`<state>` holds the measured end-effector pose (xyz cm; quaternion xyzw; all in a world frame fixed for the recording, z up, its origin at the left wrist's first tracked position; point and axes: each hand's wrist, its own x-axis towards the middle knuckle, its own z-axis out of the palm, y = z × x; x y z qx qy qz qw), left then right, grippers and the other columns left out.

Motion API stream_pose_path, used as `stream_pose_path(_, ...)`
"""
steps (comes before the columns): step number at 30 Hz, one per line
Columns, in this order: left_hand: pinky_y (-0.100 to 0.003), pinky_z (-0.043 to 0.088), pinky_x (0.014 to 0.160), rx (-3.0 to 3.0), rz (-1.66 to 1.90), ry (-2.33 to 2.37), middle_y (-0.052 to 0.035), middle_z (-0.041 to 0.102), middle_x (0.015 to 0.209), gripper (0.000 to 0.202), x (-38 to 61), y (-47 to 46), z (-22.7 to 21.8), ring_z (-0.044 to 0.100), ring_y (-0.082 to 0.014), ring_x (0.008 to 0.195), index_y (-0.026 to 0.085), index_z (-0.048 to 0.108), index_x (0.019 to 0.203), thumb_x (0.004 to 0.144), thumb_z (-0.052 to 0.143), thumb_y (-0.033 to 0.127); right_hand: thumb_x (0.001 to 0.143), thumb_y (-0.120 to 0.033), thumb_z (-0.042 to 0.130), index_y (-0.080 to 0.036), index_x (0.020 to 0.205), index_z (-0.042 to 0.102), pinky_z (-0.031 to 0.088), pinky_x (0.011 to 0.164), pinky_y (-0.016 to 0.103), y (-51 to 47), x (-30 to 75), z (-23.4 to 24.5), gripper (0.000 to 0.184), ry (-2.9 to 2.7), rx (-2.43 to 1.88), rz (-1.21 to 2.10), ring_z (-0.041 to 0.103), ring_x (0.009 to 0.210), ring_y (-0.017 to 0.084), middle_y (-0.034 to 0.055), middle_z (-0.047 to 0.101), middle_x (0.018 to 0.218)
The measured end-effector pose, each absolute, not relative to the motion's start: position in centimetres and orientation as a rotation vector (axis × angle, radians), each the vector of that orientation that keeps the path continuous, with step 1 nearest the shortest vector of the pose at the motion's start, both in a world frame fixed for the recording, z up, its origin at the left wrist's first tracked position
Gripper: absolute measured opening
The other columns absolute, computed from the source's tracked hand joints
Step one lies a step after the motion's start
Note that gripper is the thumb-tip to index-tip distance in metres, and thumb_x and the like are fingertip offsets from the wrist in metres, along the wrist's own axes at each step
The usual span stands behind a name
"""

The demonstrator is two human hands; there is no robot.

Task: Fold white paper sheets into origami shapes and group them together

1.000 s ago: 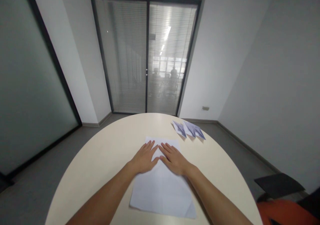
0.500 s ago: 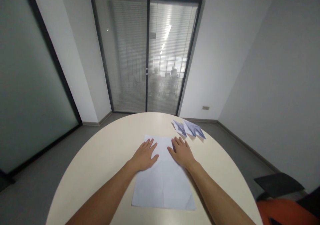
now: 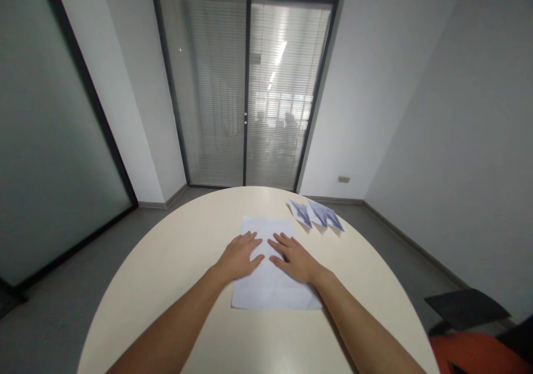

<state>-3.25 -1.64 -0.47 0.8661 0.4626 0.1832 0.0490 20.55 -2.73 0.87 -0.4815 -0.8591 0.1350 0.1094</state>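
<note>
A white sheet of paper (image 3: 277,293) lies flat on the pale round table (image 3: 179,257), with faint crease lines in it. My left hand (image 3: 241,256) rests palm down on the paper's left side, fingers stretched out. Opposite it, my right hand (image 3: 293,256) lies palm down on the right side, its fingers spread and pointing towards the left hand. A narrow strip of paper shows between the two hands. Neither hand grips anything.
Folded paper pieces (image 3: 318,214) stand in a row near the table's far right edge. An orange chair (image 3: 470,352) with a black armrest (image 3: 466,308) is at the lower right. Glass doors with blinds (image 3: 245,91) lie beyond the table.
The paper has shifted away from me, its near edge now farther from the table's front. My right hand has moved left across it, closer to my left hand, which has hardly moved.
</note>
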Motion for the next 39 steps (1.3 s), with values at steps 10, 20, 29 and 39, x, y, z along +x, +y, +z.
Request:
stream_pose_path(10, -0.053, 0.026, 0.118, 2.569, 0.591, 1.575, -0.0126, 0.055, 0.144, 0.043, -4.0, -0.7, -0.4, 0.047, -0.0298, 0.137, 0.020, 0.062, 0.131, 0.095, 0.054, 0.043, 0.101, -0.055, 0.035, -0.025, 0.148, 0.046, 0.025, 0.117, 0.052, -2.7, 22.7, 1.4, 0.057, -2.565, -1.389, 0.333, 0.031, 0.146, 0.032, 0.0119, 0.037, 0.157)
stream_pose_path(20, -0.044, 0.037, 0.114, 2.531, 0.663, 1.304, -0.0089, 0.058, 0.141, 0.034, -4.2, -1.1, -0.4, 0.047, -0.0278, 0.137, 0.022, 0.068, 0.122, 0.094, 0.056, 0.037, 0.101, -0.047, 0.041, -0.022, 0.133, 0.064, 0.031, 0.115, 0.050, -2.1, 23.5, 1.4, 0.048, -2.482, -1.323, 0.237, 0.044, 0.139, 0.031, 0.0142, 0.053, 0.145)
stream_pose_path(29, -0.043, 0.042, 0.109, 2.463, 0.759, 1.402, -0.0102, 0.063, 0.134, 0.028, -4.7, 0.0, -0.7, 0.055, -0.0276, 0.127, 0.020, 0.071, 0.115, 0.091, 0.059, 0.031, 0.068, -0.074, 0.071, -0.028, 0.148, 0.045, 0.011, 0.120, 0.059, -3.2, 23.2, 2.8, 0.097, -2.549, -1.335, 0.683, 0.024, 0.148, 0.037, 0.0134, 0.029, 0.160)
stream_pose_path(39, -0.037, 0.045, 0.104, 2.453, 0.751, 1.005, -0.0074, 0.069, 0.122, 0.035, -5.0, -1.9, 1.2, 0.062, -0.0238, 0.115, 0.021, 0.068, 0.116, 0.088, 0.063, 0.041, 0.072, -0.077, 0.065, -0.027, 0.148, 0.045, 0.011, 0.119, 0.060, -2.7, 24.0, 2.4, 0.094, -2.551, -1.398, 0.594, 0.025, 0.148, 0.038, 0.0138, 0.030, 0.160)
